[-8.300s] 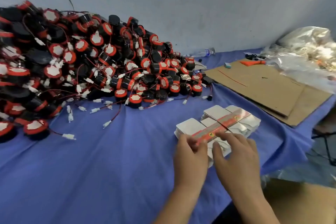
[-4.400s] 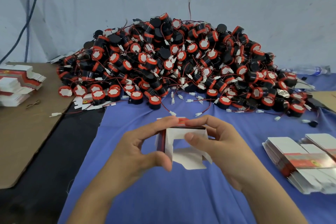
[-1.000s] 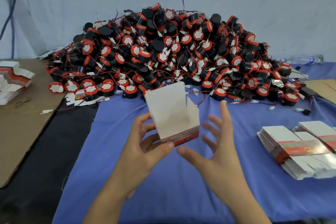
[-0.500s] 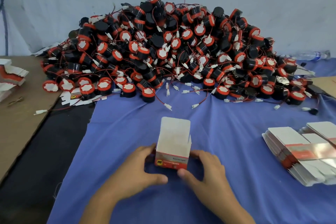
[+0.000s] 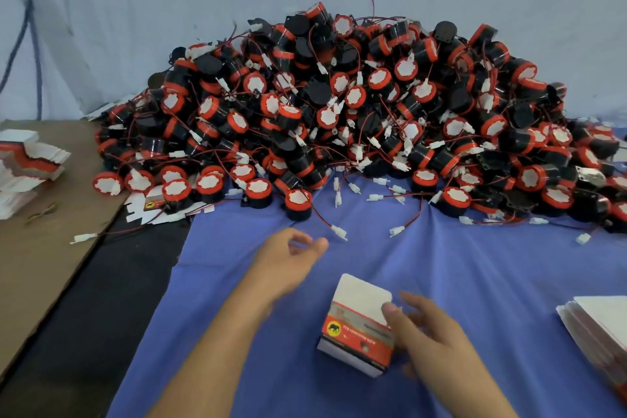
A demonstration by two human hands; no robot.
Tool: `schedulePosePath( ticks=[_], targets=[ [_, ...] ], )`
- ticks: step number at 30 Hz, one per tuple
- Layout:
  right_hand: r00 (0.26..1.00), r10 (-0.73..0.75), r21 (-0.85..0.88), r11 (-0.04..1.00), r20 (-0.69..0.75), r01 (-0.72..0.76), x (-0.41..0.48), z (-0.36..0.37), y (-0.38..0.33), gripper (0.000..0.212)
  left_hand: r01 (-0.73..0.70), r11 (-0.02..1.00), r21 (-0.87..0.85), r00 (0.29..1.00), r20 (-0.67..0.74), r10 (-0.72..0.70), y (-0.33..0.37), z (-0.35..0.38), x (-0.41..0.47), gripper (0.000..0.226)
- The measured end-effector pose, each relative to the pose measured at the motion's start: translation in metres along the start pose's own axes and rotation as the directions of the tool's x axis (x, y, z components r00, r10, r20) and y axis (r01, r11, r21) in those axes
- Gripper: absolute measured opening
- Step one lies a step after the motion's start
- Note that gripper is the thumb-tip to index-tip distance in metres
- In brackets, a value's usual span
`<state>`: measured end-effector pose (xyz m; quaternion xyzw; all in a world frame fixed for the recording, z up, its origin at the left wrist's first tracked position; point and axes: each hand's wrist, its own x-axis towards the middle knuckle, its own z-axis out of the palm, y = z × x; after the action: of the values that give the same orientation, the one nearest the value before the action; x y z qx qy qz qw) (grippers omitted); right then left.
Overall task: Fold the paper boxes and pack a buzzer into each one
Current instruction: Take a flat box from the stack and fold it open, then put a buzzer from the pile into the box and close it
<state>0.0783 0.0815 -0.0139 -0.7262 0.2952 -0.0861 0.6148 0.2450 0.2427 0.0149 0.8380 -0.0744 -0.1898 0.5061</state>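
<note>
A folded white-and-red paper box (image 5: 359, 326) stands on the blue cloth (image 5: 475, 282) with its top flap up. My right hand (image 5: 431, 346) rests against the box's right side, thumb on its front face, fingers loose. My left hand (image 5: 288, 258) is stretched forward over the cloth, fingers loosely curled and holding nothing, a short way in front of the nearest buzzer (image 5: 298, 202). A big pile of black-and-red buzzers (image 5: 339, 112) with red wires and white plugs fills the back of the table.
A stack of flat unfolded boxes (image 5: 597, 326) lies at the right edge. More flat boxes (image 5: 27, 159) sit on brown cardboard (image 5: 40, 248) at the left. A flattened box (image 5: 152, 209) lies under the pile's left edge. A grey wall stands behind.
My left hand has let go of the box and moved forward toward the buzzer pile. The box now stands on the cloth, steadied only by my right hand.
</note>
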Motion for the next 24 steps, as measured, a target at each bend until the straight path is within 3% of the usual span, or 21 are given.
schedulePosePath(
  ticks=[2, 3, 5, 8, 11, 15, 18, 20, 21, 22, 24],
  targets=[
    [0.996, -0.087, -0.019, 0.996, 0.023, 0.087, 0.002, 0.008, 0.002, 0.037, 0.024, 1.000, 0.008, 0.991, 0.134, -0.025, -0.009, 0.005, -0.027, 0.033],
    [0.990, -0.141, -0.015, 0.990, 0.026, 0.141, -0.001, 0.010, 0.005, 0.041, -0.002, 1.000, -0.017, 0.991, 0.137, 0.004, -0.015, 0.009, -0.041, 0.034],
    [0.973, -0.231, 0.046, 0.972, 0.008, 0.231, -0.011, 0.012, 0.013, 0.050, -0.088, 0.994, -0.069, 0.995, 0.031, 0.090, -0.027, 0.016, -0.068, 0.043],
    [0.954, -0.301, 0.109, 0.948, -0.011, 0.300, -0.030, 0.012, 0.027, 0.061, -0.139, 0.978, -0.158, 0.988, -0.091, 0.126, -0.044, 0.022, -0.098, 0.075],
    [0.950, -0.311, 0.072, 0.948, 0.013, 0.309, -0.048, 0.012, 0.045, 0.068, -0.110, 0.966, -0.236, 0.993, -0.069, 0.096, -0.064, 0.026, -0.120, 0.096],
    [0.959, -0.272, 0.062, 0.962, 0.076, 0.267, -0.063, 0.011, 0.054, 0.061, -0.082, 0.954, -0.288, 0.996, -0.047, 0.071, -0.079, 0.032, -0.134, 0.091],
    [0.967, -0.205, 0.112, 0.975, 0.149, 0.190, -0.070, 0.000, 0.052, 0.071, -0.081, 0.943, -0.323, 0.997, -0.037, 0.073, -0.076, 0.024, -0.141, 0.098],
    [0.971, -0.216, 0.159, 0.967, 0.106, 0.198, -0.067, -0.014, 0.042, 0.057, -0.097, 0.918, -0.384, 0.991, -0.119, 0.055, -0.074, 0.012, -0.141, 0.079],
    [0.974, -0.219, 0.213, 0.956, 0.066, 0.201, -0.061, -0.020, 0.034, 0.040, -0.118, 0.903, -0.414, 0.983, -0.180, 0.046, -0.072, 0.006, -0.137, 0.060],
    [0.978, -0.199, 0.279, 0.945, 0.064, 0.174, -0.050, -0.025, 0.025, 0.037, -0.136, 0.896, -0.422, 0.973, -0.225, 0.042, -0.069, 0.000, -0.130, 0.041],
    [0.973, -0.134, 0.355, 0.933, 0.187, 0.061, -0.016, -0.027, 0.004, 0.057, -0.164, 0.903, -0.397, 0.962, -0.268, 0.057, -0.062, -0.008, -0.110, 0.019]
  ],
)
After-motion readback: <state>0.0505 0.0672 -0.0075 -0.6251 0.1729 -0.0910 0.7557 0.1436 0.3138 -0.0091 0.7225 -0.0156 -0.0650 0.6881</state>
